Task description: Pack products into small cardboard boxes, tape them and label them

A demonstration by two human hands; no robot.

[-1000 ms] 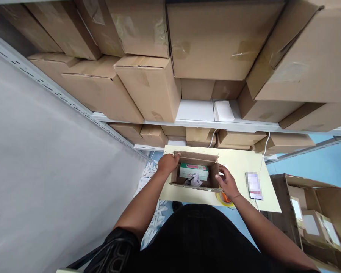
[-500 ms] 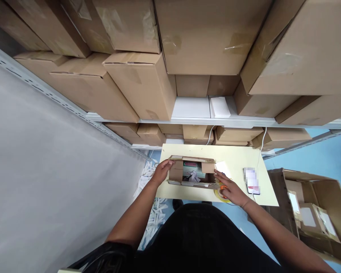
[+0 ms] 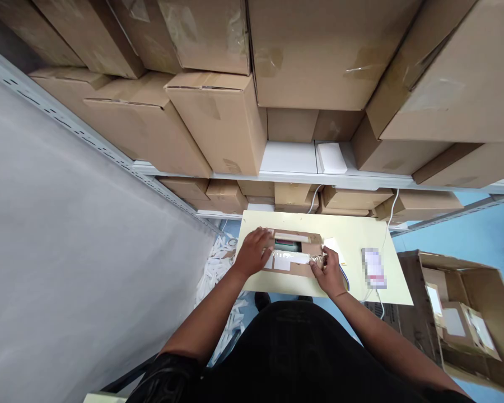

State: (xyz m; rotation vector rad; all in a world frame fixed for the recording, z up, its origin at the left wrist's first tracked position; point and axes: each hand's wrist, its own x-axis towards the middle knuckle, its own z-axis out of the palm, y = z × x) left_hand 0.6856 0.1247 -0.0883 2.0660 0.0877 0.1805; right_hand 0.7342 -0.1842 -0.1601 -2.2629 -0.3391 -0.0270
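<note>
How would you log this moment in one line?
small carton: top partly closed; left hand: on its left end; right hand: on its right end

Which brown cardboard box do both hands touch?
The small brown cardboard box on the pale yellow table: only this one has the left hand and right hand on it.

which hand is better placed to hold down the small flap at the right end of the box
Probably the right: the right hand is at that end of the box, close to the small flap, while the left hand is at the opposite end.
</note>
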